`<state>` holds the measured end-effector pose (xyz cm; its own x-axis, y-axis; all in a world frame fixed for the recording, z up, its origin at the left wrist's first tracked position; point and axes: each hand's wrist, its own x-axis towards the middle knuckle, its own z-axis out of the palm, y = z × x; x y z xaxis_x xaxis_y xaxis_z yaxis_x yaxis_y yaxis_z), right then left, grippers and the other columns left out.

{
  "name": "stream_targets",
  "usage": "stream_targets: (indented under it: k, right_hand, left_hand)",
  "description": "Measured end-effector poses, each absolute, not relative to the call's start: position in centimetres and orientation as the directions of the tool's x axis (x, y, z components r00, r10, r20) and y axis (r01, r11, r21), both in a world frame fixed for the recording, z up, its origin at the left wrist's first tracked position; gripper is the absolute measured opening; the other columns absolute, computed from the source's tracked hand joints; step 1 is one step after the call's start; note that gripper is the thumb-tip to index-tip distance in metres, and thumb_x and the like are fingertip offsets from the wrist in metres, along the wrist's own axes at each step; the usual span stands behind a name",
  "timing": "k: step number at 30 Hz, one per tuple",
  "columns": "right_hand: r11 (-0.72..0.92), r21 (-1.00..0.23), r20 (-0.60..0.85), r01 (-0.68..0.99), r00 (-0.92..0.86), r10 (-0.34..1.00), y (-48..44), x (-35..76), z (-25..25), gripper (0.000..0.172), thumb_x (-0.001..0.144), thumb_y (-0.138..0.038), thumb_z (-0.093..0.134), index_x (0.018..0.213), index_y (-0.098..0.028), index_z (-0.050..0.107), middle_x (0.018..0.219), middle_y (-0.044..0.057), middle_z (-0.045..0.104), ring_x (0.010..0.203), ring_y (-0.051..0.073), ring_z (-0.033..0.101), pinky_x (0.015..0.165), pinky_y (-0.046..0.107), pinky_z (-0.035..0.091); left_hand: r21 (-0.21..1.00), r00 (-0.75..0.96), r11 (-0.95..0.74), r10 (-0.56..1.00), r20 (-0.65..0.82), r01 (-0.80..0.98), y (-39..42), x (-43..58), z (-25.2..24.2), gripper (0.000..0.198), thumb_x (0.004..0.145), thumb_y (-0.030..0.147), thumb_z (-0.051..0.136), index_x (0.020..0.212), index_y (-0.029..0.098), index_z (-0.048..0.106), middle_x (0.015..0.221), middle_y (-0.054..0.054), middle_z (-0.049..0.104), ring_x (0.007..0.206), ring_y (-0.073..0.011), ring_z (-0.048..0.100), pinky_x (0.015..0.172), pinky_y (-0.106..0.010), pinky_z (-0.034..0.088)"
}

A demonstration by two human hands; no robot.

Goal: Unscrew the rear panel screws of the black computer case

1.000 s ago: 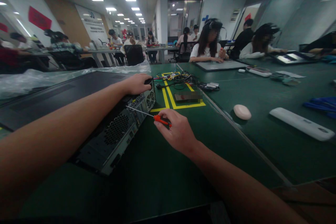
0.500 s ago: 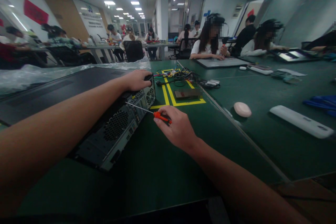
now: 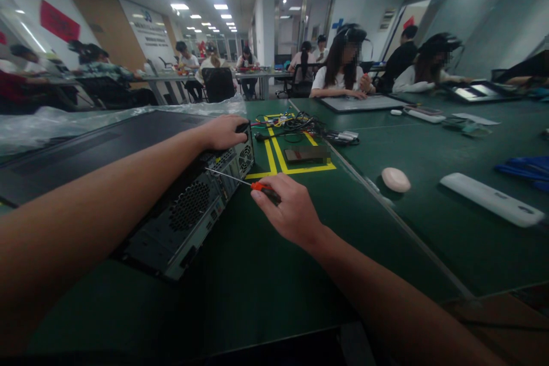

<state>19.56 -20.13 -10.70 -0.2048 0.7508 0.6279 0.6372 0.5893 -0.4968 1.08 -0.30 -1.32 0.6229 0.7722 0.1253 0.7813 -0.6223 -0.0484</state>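
Note:
A black computer case (image 3: 141, 126) lies on its side on the green table, its metal rear panel with vents and ports turned toward me. My left hand (image 3: 225, 131) grips the case's upper edge near its far rear corner, thumb on the near side. In my right hand (image 3: 287, 206) is a screwdriver (image 3: 258, 186) with an orange handle, pinched between thumb and fingers. Its long thin shaft slants up and left, and the tip meets the rear panel near the upper edge. Whether a screw sits under the tip is too small to make out.
Beyond the case is a tangle of cables (image 3: 300, 123) by yellow tape (image 3: 306, 170) and a dark flat phone-like item (image 3: 302, 154). At right are a pale rounded object (image 3: 396, 179), a long white device (image 3: 491, 199) and blue cloth (image 3: 525, 168). Clear plastic sheeting (image 3: 43, 120) lies behind the case. Other people sit across the table.
The screwdriver handle has turned a little in my right fingers, showing less orange. The tip stays on the panel, and my left hand and the case have not moved.

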Motion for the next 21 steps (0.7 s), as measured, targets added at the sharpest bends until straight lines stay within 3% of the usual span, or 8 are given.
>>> stream_targets:
  k: [13, 21]
  right_hand:
    - [0.606, -0.567, 0.612, 0.558, -0.206, 0.763, -20.05, 19.52, -10.94, 0.021, 0.104, -0.037, 0.056, 0.110, -0.020, 0.067, 0.105, 0.008, 0.075, 0.090, 0.021, 0.070, 0.079, 0.034, 0.053]
    - [0.610, -0.569, 0.621, 0.551, -0.198, 0.758, -20.07, 19.37, -10.93, 0.023, 0.105, -0.036, 0.055, 0.109, -0.019, 0.069, 0.104, 0.009, 0.075, 0.091, 0.021, 0.071, 0.081, 0.034, 0.054]
  left_hand:
    - [-0.076, 0.617, -0.612, 0.778, 0.120, 0.787, -0.63, 1.27, -1.22, 0.074, 0.091, 0.046, 0.042, 0.154, 0.007, 0.050, 0.157, -0.017, 0.055, 0.146, -0.0286, 0.051, 0.122, -0.036, 0.036]
    - [-0.073, 0.619, -0.615, 0.775, 0.125, 0.785, -0.31, 1.13, -1.35, 0.074, 0.090, 0.047, 0.041, 0.154, 0.012, 0.052, 0.156, -0.014, 0.057, 0.145, -0.0271, 0.052, 0.121, -0.035, 0.037]
